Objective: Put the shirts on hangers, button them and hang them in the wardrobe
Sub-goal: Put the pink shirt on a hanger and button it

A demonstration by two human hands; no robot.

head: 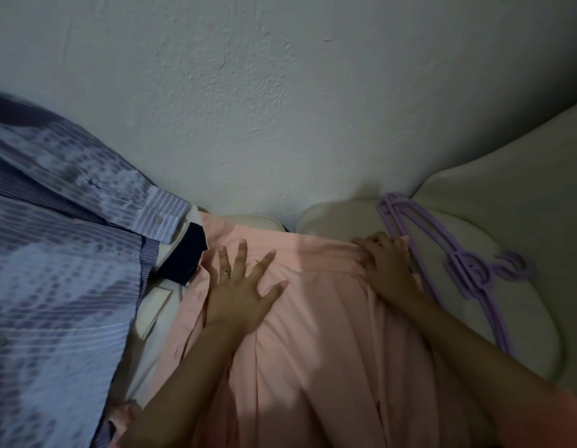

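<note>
Both forearms are bare, and the left hand (pixel 238 295) wears a ring (pixel 226 272) on one finger.

Pink shirt (pixel 313 334), blue dotted-and-striped shirt (pixel 54 270), lilac hangers (pixel 468 270), cream cushions (pixel 507 189).

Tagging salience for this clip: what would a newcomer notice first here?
First, the pink shirt spread across the middle, with the left hand pressing flat on it, fingers splayed, and the right hand gripping its upper edge. Next, the purple hangers lying on the cream cushion at right, close to the right hand. A blue patterned shirt fills the left side.
</note>
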